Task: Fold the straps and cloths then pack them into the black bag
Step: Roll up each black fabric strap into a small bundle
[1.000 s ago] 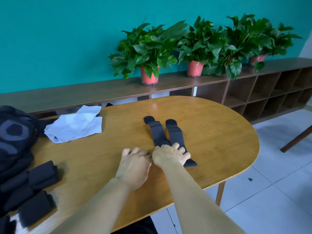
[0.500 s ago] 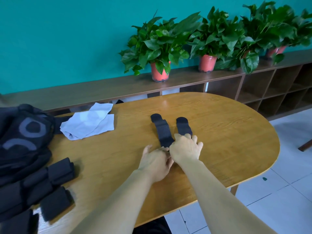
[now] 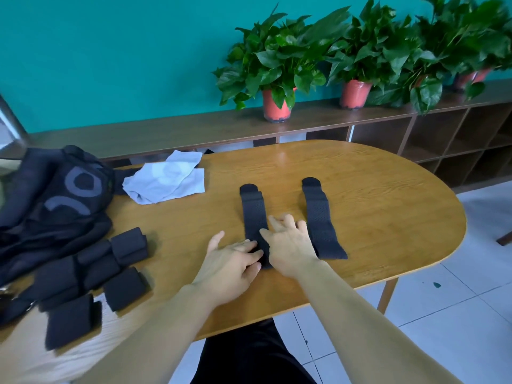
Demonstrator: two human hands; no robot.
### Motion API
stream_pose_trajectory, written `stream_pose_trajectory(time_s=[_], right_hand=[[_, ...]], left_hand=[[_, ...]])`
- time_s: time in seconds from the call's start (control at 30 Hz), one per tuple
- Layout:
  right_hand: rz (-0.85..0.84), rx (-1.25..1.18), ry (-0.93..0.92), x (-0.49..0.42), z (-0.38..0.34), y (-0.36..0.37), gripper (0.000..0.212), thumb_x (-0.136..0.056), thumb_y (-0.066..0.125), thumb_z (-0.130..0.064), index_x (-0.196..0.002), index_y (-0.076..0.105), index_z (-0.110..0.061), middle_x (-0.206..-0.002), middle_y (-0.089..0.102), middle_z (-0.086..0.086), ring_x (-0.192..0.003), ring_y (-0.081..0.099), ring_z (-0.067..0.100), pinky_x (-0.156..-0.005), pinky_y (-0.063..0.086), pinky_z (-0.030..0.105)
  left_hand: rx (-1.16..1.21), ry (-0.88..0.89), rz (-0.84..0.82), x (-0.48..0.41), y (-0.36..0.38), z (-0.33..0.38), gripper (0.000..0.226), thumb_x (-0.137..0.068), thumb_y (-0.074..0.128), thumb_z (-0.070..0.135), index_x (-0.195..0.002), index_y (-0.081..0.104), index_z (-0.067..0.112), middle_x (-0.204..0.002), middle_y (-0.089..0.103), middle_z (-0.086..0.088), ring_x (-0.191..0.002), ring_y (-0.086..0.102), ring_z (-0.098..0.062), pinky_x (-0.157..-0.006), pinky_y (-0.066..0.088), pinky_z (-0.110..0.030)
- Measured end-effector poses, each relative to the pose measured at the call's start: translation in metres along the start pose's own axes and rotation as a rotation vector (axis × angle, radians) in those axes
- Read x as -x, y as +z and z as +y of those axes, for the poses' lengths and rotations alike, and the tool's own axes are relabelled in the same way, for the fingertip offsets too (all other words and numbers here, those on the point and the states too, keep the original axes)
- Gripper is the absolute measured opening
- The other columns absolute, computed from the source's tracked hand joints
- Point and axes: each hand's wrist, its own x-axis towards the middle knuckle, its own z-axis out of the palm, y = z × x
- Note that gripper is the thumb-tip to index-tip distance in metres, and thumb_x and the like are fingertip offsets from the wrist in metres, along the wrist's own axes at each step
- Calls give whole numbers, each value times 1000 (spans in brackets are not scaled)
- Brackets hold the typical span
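Two long black mesh straps lie flat, side by side and apart, on the wooden table. My left hand presses its fingertips on the near end of the left strap. My right hand lies with its fingers spread between the two straps, its thumb on the left strap and its little-finger side touching the right strap. The black bag sits at the table's left end. A white cloth lies crumpled beside it.
Several folded black straps lie in a pile at the near left, in front of the bag. A low shelf with potted plants runs behind the table. The table's rounded right end drops off to a tiled floor.
The two straps lay close together under both hands; now the right strap lies further right, with a gap between them. My right hand has spread its fingers.
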Motion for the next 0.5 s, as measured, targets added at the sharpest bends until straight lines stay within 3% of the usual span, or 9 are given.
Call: stream_pose_trajectory(time_s=[0.1,0.23,0.33,0.43,0.5], right_hand=[[111,-3,-116,6,-16,1,31,-92,42,-19,-120,55,-19,-144,39,2,-133,22,26,-94,24,40],[150,9,-290,9,-37,5,28,-92,42,-22,-114,59,-19,-127,51,-2,-130,28,26,-92,25,39],[47,3,-245,0,-45,5,30,-93,40,-25,-119,56,-21,-125,49,-3,-131,25,26,-98,25,40],[-72,-28,-138,-18,-47,3,40,-94,38,-26,-134,44,-25,-137,42,-2,-133,20,26,-100,23,41],[-134,-17,-87,-32,-45,3,46,-94,37,-25,-140,35,-28,-143,36,-1,-133,20,27,-99,23,42]], left_hand=[[-8,26,31,23,-1,-9,75,-83,1,56,-137,50,37,-150,38,13,-140,27,1,-110,-18,-38],[0,64,81,47,-4,-17,67,-85,8,52,-129,57,40,-143,46,17,-133,38,0,-110,-17,-39],[40,71,117,58,-4,-21,62,-87,12,50,-129,57,39,-141,49,17,-132,40,-2,-110,-16,-38],[50,81,140,62,2,-24,58,-89,17,49,-127,60,36,-141,50,14,-134,40,-3,-110,-16,-35],[58,86,179,63,6,-26,47,-91,30,43,-117,67,33,-132,59,10,-126,51,-4,-111,-5,-38]])
